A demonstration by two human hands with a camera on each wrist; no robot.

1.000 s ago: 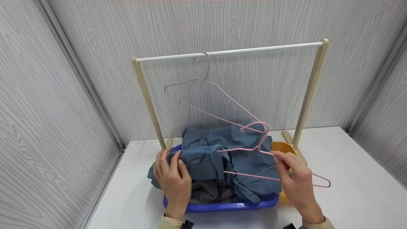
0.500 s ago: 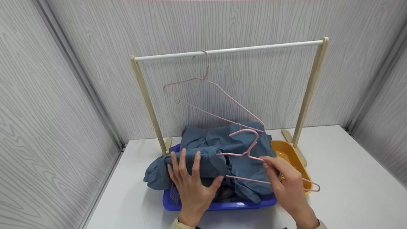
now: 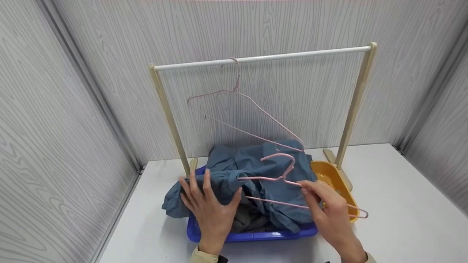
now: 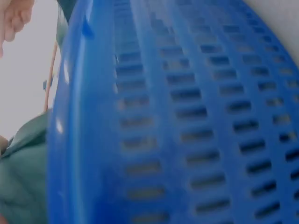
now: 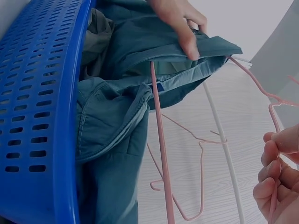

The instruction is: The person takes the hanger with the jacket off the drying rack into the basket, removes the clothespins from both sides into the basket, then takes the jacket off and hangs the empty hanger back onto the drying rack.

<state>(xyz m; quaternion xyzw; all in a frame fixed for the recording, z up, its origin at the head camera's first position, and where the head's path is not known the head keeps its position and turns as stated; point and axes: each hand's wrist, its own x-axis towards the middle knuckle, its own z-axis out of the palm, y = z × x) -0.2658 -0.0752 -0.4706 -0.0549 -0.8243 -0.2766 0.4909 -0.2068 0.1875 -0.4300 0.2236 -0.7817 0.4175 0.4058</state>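
A pink wire hanger (image 3: pixel 263 178) has its left end inside the neck opening of a blue shirt (image 3: pixel 270 164). My right hand (image 3: pixel 331 212) pinches the hanger's right shoulder between thumb and fingers, and its hook points up and left. With fingers over the cloth and thumb near the opening, my left hand (image 3: pixel 212 215) holds the shirt around the inserted end. In the right wrist view, the left thumb (image 5: pixel 189 44) presses on the edge of that opening. The hanger's far left tip is hidden under the cloth.
Beneath the shirt stands a blue slotted basket (image 3: pixel 270 235) with dark grey cloth (image 3: pixel 248 219) in it. A yellow bin (image 3: pixel 351 199) is on its right. Behind rises a wooden rack with a white rod (image 3: pixel 299 56), where another pink hanger (image 3: pixel 237 82) hangs.
The held hanger has moved left and slightly down. My left hand opened and shifted right across the shirt, then drew back left with the cloth and its opening. The yellow bin shows more.
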